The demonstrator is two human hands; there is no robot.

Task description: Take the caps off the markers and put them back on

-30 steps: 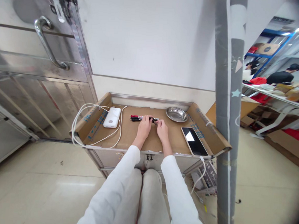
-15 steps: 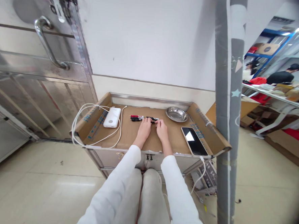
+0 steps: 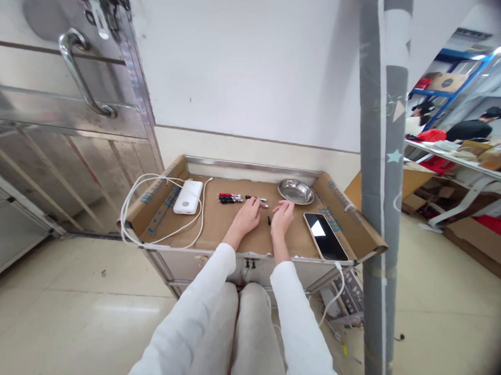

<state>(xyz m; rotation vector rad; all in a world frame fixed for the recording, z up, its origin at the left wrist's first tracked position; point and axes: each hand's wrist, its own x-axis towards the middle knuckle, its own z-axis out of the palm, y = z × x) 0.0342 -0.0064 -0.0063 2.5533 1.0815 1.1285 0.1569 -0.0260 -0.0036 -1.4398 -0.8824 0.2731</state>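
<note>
My left hand [image 3: 249, 215] rests on the cardboard with its fingers bent around the end of a black pen; the light tip of it shows past the fingertips. Just beyond these fingers lies another black pen [image 3: 256, 198]. My right hand [image 3: 282, 216] is a little to the right, fingers curled inward and palm side hidden. A small dark piece [image 3: 269, 220], like a pen cap, shows at its left edge; whether the hand touches it I cannot tell. Further left, several red and black pens [image 3: 230, 199] lie side by side.
A cardboard-lined tray top [image 3: 214, 230] has raised sides. On it are a white power bank [image 3: 188, 197] with a looped white cable [image 3: 124, 214], a steel bowl [image 3: 296, 192] and a phone [image 3: 325, 237]. A grey wrapped post [image 3: 380, 218] stands right; people sit further off.
My hands have moved apart, the right one shifting right. The small dark piece now shows between them, and the black pen beyond my left fingers is less covered.
</note>
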